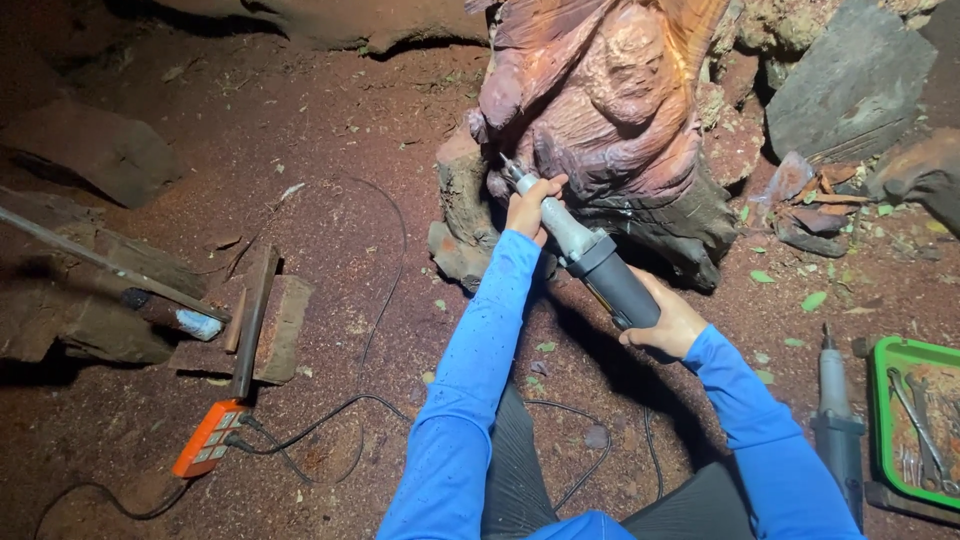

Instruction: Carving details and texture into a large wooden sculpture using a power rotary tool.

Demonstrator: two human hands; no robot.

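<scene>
Die grinder (590, 258) clasped by both hands' grip; green tray (880, 420) holds wrenches (925, 425).

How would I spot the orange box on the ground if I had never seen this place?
Start at the big reddish wood carving at the top, then look down and left across the sawdust-covered ground. Past the wooden block and boards lies the orange power strip, with black cables plugged into it. It is the only bright orange thing there; everything around it is dull brown.
</scene>
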